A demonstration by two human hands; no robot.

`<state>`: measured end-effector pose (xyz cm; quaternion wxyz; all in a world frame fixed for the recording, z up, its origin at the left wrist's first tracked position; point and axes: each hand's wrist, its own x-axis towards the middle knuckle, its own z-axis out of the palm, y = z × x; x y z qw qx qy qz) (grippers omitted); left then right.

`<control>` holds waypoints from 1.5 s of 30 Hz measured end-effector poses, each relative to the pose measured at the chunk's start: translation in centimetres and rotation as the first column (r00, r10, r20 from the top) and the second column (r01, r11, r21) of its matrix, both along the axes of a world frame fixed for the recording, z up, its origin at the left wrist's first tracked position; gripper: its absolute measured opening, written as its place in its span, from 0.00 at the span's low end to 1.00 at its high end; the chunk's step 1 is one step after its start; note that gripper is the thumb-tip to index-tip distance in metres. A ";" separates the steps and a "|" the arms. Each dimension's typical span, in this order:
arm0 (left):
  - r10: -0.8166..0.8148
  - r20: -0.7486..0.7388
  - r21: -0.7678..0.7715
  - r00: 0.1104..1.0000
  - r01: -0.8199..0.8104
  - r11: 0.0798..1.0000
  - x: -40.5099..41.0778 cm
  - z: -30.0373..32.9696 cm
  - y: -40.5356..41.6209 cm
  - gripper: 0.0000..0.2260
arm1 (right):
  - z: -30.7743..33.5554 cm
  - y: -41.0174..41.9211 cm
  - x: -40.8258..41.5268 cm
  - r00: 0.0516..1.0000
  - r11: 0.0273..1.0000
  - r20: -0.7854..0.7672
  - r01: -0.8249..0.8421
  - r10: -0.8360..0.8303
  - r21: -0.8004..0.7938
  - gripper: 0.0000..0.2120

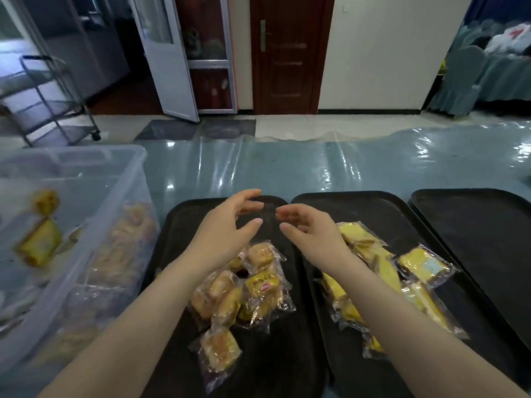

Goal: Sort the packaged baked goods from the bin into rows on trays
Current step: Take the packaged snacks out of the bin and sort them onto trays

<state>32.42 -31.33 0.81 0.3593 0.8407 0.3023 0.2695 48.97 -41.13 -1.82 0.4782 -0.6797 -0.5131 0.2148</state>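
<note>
Head view puts both of my hands over the far half of the trays, holding nothing. My left hand (230, 225) hangs above the left tray (184, 225), fingers (253, 206) loosely curved and spread, empty. My right hand (307, 228) mirrors it just across the seam where the left tray meets the middle tray (388, 208), fingers relaxed and apart, also empty. Fingertips of the two hands face each other with a small gap between them.

What matters for the coming move, as I judge it, is that every packet lies behind the fingers, toward me, not ahead of them. The brown-pastry pile (241, 294) sits on the left tray under and beside my left wrist, a loose heap with packets overlapping at mixed angles; the nearest one to the left fingers is the top packet (260, 254), lying down and to the right of that hand. The yellow-cake packets (382, 271) lie on the middle tray, partly under my right forearm, their long axes running diagonally from far-left to near-right. So each hand has its own heap closest, and either must draw back toward me to reach it.

Nothing is in rows yet. The right tray (471, 225) carries nothing that I can see. The clear bin (94, 179) on the desk (316, 168) to my left holds more packets, blurred.
</note>
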 end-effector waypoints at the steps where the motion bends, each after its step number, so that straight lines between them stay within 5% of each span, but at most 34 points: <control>1: 0.001 0.019 0.010 1.000 -0.001 1.000 -1.2 0.6 0.3 0.22 | 0.6 0.4 -1.4 1.000 1.000 0.006 -0.026 0.026 0.007 0.13; 9: 0.020 0.125 0.027 0.992 -0.023 0.999 -13.0 3.0 3.8 0.22 | 4.7 5.1 -14.0 0.990 0.988 0.012 -0.144 0.143 0.048 0.13; 22: 0.147 0.059 0.035 0.987 -0.149 0.988 -37.6 4.5 17.7 0.20 | 6.5 17.1 -33.6 0.994 0.988 -0.033 -0.104 0.108 0.113 0.14; 34: 0.139 -0.234 -0.012 0.962 -0.146 0.989 -36.0 2.4 27.4 0.26 | 3.7 25.8 -33.2 0.972 0.965 0.228 0.000 0.061 -0.261 0.14; 38: 0.204 -0.469 0.061 0.859 -0.199 0.978 -33.0 -2.2 29.9 0.27 | 1.8 27.9 -32.8 0.921 0.920 0.379 0.070 0.089 -0.387 0.16; 42: 0.368 -0.722 0.408 0.585 -0.070 0.911 -33.7 -9.6 30.7 0.28 | -0.6 28.0 -33.3 0.793 0.841 0.550 0.091 0.262 -0.533 0.17; 45: 0.419 -0.745 0.458 0.519 -0.059 0.887 -33.4 -11.8 31.5 0.29 | -1.5 28.3 -33.4 0.763 0.841 0.583 0.098 0.280 -0.533 0.16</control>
